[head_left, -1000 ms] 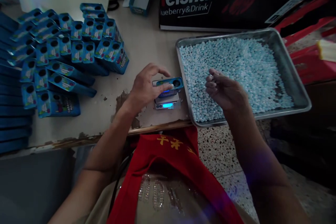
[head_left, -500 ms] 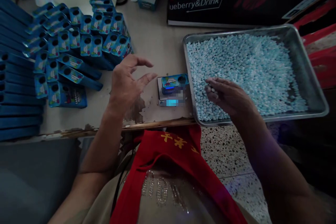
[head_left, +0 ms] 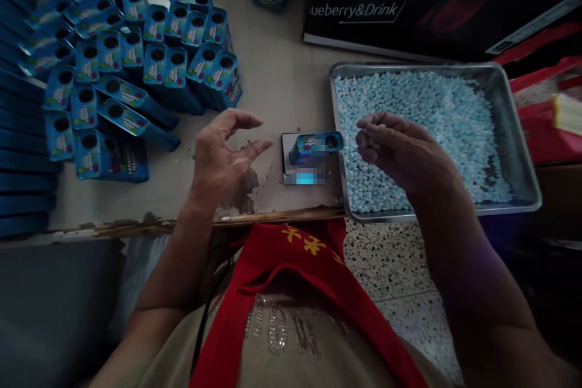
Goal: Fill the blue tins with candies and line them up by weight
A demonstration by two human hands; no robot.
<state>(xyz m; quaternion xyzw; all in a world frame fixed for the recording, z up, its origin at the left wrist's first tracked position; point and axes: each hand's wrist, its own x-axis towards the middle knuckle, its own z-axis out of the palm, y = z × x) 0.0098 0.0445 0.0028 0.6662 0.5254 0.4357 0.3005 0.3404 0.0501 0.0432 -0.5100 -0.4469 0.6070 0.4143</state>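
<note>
Over the left part of the metal tray (head_left: 530,170), my right hand (head_left: 400,148) is closed on a few small pale candies (head_left: 375,133). Loose light blue candies (head_left: 454,109) of the same sort cover most of the tray's bottom. My left hand (head_left: 222,160) hovers above the table with thumb and fingers apart and nothing between them. Between my hands, a blue candy box (head_left: 307,144) lies on a small scale (head_left: 290,160) whose lit display is blurred out. A dark round hole shows at the box's right end, close to the tray's rim.
Many blue boxes with dark holes (head_left: 154,63) stand grouped at the left, beside a row of plain blue boxes (head_left: 27,163). A black carton (head_left: 364,30) stands behind the tray. The table's worn front edge (head_left: 273,217) runs before my red apron (head_left: 273,254).
My right hand has risen slightly from the candies with some in its fingers. The view has shifted a little; the left hand keeps its open pose.
</note>
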